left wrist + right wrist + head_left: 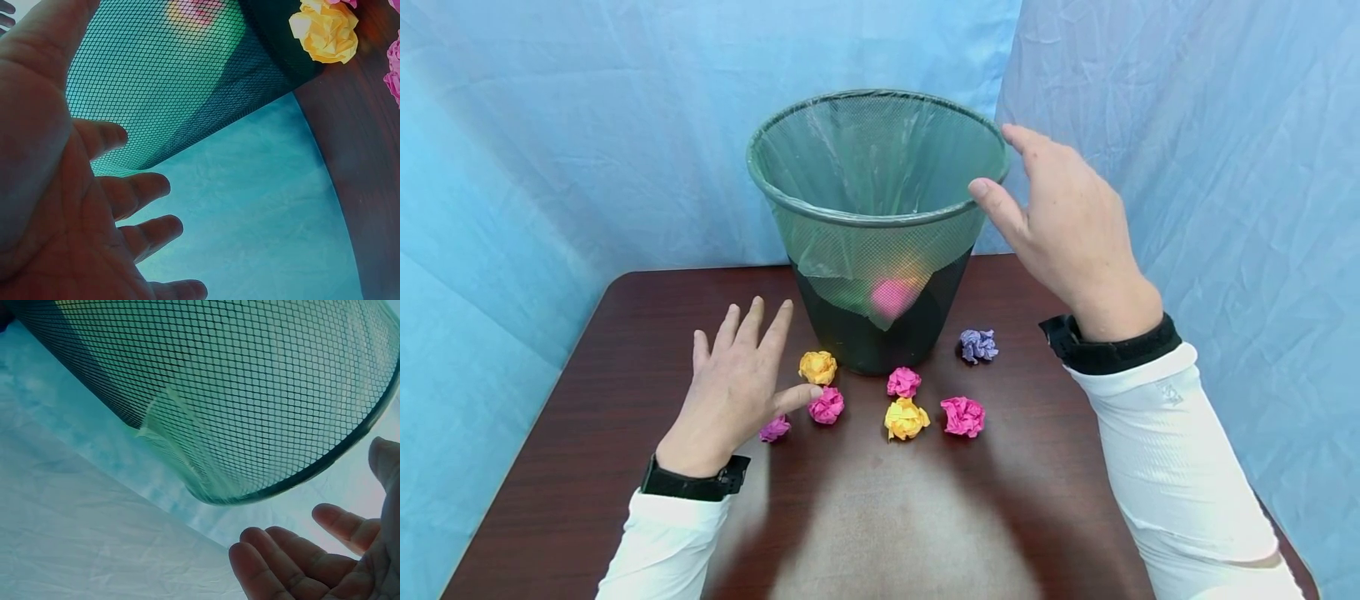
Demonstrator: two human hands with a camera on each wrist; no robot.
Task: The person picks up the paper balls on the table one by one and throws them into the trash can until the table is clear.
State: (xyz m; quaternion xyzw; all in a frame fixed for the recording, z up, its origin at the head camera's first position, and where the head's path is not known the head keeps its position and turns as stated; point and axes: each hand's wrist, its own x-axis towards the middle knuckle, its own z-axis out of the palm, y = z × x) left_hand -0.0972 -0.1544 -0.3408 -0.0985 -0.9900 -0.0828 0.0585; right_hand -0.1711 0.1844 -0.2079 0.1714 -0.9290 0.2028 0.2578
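Note:
A mesh wastebasket [865, 354] with a green plastic liner [880, 158] folded over its rim stands at the back of the table. A pink shape [892, 297] shows through the mesh inside. My right hand [1071, 221] is beside the rim's right side, thumb and fingers spread, holding nothing; in the right wrist view a gap separates the fingers [281, 556] from the rim. To the left of the basket, my left hand [730, 392] hovers with spread fingers and holds nothing. Its thumb tip overlaps a pink crumpled paper ball [827, 406] in the head view; contact cannot be told.
Around the basket's foot lie more crumpled paper balls: yellow ones [817, 367] [906, 418], pink ones [903, 382] [963, 416], a magenta one [775, 429] partly behind the left hand, and a purple one [978, 346]. Blue cloth [662, 125] hangs behind the brown table [587, 400].

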